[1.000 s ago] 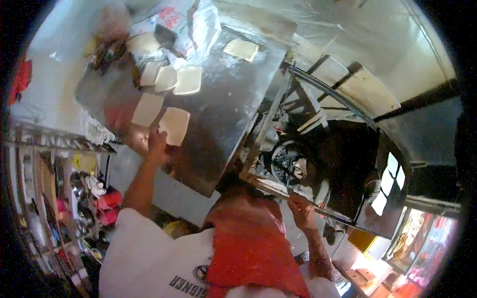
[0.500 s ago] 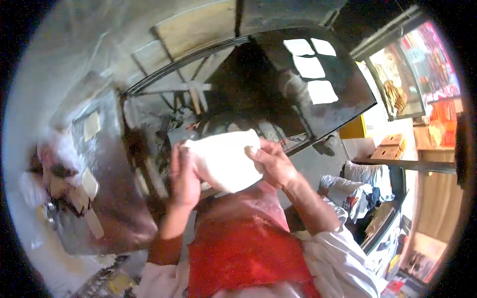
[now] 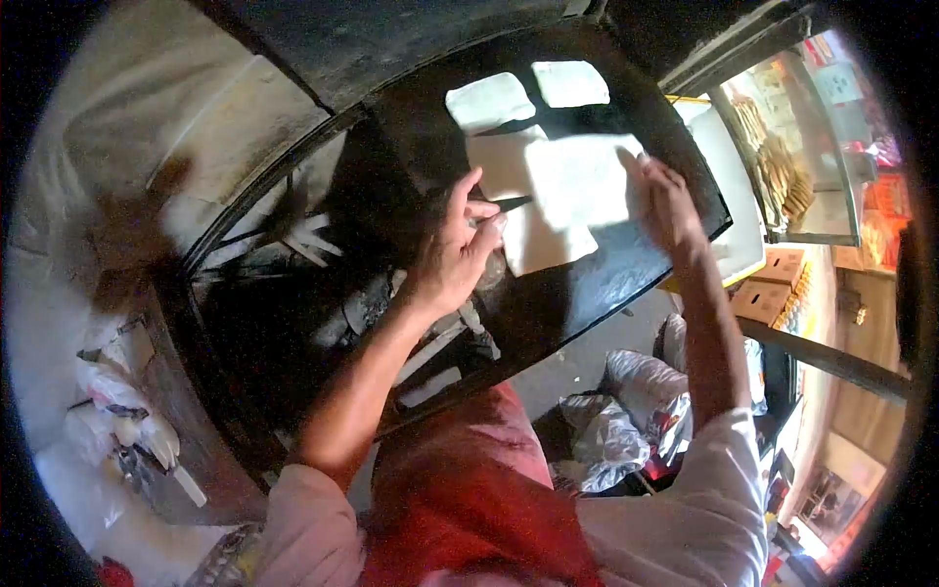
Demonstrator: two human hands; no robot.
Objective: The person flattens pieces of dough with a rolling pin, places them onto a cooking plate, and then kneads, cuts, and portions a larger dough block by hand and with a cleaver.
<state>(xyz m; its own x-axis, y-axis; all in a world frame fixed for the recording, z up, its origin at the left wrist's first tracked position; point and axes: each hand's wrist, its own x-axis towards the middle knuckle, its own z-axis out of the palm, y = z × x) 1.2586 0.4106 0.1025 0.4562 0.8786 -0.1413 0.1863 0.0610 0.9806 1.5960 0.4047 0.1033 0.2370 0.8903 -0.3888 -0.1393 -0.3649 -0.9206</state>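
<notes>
A thin white flat sheet of dough (image 3: 584, 181) is spread over the dark griddle, its right edge gripped by my right hand (image 3: 673, 207). My left hand (image 3: 455, 256) is beside its left side, fingers apart, with no dough visibly between them. Under and around the held sheet lie other dough sheets: one at the upper left (image 3: 489, 102), one at the upper right (image 3: 570, 84), one partly covered (image 3: 501, 166) and one nearer me (image 3: 548, 247). The dark metal plate (image 3: 611, 284) carries them all.
Left of the plate, a dark opening in the frame shows pale sticks (image 3: 311, 238). Stuffed plastic bags (image 3: 626, 411) rest on the floor at lower right. Cardboard boxes (image 3: 773, 279) and a glass case (image 3: 797, 157) stand at right. Bagged items (image 3: 127, 411) lie at far left.
Both hands have moved forward from in front of my body to over the plate, carrying the dough sheet. My left hand has come off its edge. The view has shifted toward the plate.
</notes>
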